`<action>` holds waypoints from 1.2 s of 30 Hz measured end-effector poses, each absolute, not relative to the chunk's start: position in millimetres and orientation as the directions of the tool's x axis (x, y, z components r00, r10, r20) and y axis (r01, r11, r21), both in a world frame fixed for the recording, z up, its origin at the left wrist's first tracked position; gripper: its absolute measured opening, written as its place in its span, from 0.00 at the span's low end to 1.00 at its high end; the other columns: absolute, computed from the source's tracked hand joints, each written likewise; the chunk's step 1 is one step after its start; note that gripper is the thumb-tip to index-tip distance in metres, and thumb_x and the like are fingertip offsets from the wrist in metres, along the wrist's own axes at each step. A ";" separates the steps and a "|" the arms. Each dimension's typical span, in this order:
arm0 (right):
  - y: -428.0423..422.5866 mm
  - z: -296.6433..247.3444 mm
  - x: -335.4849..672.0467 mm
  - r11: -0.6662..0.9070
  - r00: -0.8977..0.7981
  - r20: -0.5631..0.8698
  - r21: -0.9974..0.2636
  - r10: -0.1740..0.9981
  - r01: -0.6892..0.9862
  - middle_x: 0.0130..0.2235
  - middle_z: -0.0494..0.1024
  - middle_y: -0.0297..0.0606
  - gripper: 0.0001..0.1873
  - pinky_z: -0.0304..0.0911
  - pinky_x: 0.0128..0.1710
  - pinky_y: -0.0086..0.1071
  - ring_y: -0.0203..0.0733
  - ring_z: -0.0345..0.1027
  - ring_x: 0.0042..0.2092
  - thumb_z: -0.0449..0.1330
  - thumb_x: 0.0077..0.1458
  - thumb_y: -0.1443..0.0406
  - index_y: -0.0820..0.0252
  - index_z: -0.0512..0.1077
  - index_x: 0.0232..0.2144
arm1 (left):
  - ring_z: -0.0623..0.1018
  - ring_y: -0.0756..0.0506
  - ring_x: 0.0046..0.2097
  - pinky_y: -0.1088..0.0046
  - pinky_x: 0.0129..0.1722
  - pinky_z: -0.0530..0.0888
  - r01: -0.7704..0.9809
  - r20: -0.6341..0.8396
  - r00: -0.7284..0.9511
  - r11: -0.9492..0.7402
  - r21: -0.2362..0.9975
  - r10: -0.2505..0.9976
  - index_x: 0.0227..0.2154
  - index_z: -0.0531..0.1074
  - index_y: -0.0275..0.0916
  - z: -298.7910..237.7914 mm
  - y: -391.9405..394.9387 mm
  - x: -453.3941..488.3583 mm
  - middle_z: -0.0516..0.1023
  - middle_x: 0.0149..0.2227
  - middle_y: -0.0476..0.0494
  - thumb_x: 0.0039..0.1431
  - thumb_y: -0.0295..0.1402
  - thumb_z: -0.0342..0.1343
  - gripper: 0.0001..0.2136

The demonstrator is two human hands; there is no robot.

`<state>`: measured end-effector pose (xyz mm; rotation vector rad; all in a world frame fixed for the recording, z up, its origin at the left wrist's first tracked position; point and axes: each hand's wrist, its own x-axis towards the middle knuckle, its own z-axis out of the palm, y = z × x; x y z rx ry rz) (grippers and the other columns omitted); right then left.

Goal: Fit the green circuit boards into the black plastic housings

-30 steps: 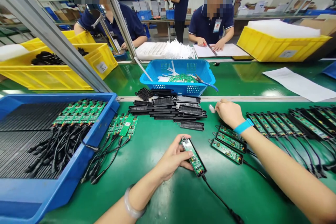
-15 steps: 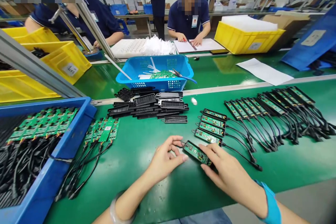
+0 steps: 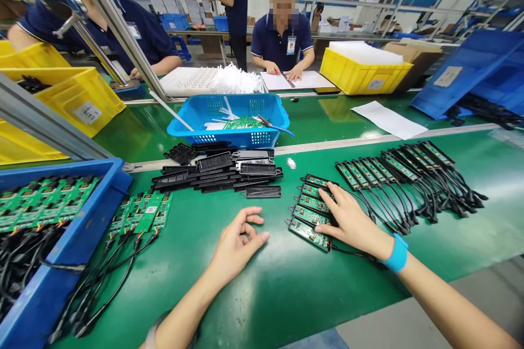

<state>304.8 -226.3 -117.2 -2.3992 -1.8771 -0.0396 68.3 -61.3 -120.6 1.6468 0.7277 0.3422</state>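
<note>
My right hand (image 3: 354,221) lies spread over a short row of green circuit boards in black casings. Its thumb touches the nearest cased board (image 3: 310,233), while the fingertips reach the farther ones (image 3: 313,202) and partly cover them. Black cables run from these boards to the right, beneath the hand. Apart from them, my left hand (image 3: 241,240) hovers over the green table with loosely curled, parted fingers and nothing in it. Beyond it sits a pile of black plastic casings (image 3: 216,172), one single casing (image 3: 263,191) lying at its near side.
Bare boards with cables (image 3: 141,212) lie left, beside a blue bin (image 3: 108,185) full of more. Cased boards (image 3: 393,166) line the right. A blue basket (image 3: 229,139) stands behind the pile. Across the table, a person (image 3: 282,38) works near a yellow crate (image 3: 364,73).
My right hand has set the cased board down at the near end of the short row and spread over the row. My left hand has drawn away from that board. The view has shifted slightly.
</note>
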 end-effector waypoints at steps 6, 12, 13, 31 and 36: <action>-227.7 -124.1 292.5 -0.247 0.243 0.057 0.075 0.968 0.966 0.62 0.53 0.66 0.46 0.53 0.56 0.54 0.68 0.46 0.63 0.51 0.54 0.43 0.74 0.53 0.61 | 0.67 0.54 0.28 0.77 0.24 0.66 0.286 -0.167 0.774 -0.102 0.953 0.610 0.49 0.62 0.41 -120.5 -62.8 68.2 0.69 0.41 0.45 0.51 0.37 0.57 0.22; -226.0 -120.4 284.1 -0.269 0.256 0.101 0.138 0.961 0.953 0.57 0.62 0.63 0.37 0.57 0.51 0.51 0.65 0.58 0.55 0.52 0.56 0.50 0.73 0.58 0.59 | 0.68 0.53 0.29 0.77 0.25 0.66 0.279 -0.167 0.772 -0.091 0.956 0.614 0.49 0.61 0.41 -122.9 -60.3 68.7 0.69 0.41 0.45 0.51 0.37 0.57 0.22; -225.1 -119.2 283.2 -0.287 0.274 0.111 0.129 0.955 0.949 0.55 0.64 0.63 0.38 0.58 0.50 0.50 0.64 0.60 0.53 0.53 0.55 0.50 0.73 0.58 0.59 | 0.68 0.53 0.29 0.77 0.25 0.67 0.279 -0.167 0.769 -0.089 0.956 0.617 0.49 0.61 0.41 -123.1 -59.5 68.7 0.69 0.41 0.45 0.52 0.37 0.57 0.22; -236.9 -51.1 331.1 -0.636 0.637 0.041 0.138 0.770 0.759 0.36 0.75 0.53 0.39 0.58 0.37 0.42 0.59 0.69 0.39 0.56 0.45 0.43 0.69 0.62 0.48 | 0.69 0.51 0.29 0.73 0.28 0.71 0.273 -0.157 0.778 -0.102 0.956 0.608 0.50 0.58 0.42 -129.7 -49.4 63.8 0.68 0.41 0.44 0.54 0.44 0.55 0.24; -230.8 -46.5 400.8 -0.799 0.812 0.026 0.194 0.584 0.569 0.38 0.75 0.60 0.39 0.58 0.38 0.45 0.64 0.70 0.42 0.55 0.46 0.42 0.73 0.64 0.45 | 0.69 0.51 0.29 0.74 0.27 0.70 0.290 -0.169 0.795 -0.120 0.950 0.583 0.50 0.61 0.43 -131.2 -50.9 64.1 0.69 0.41 0.45 0.54 0.43 0.55 0.22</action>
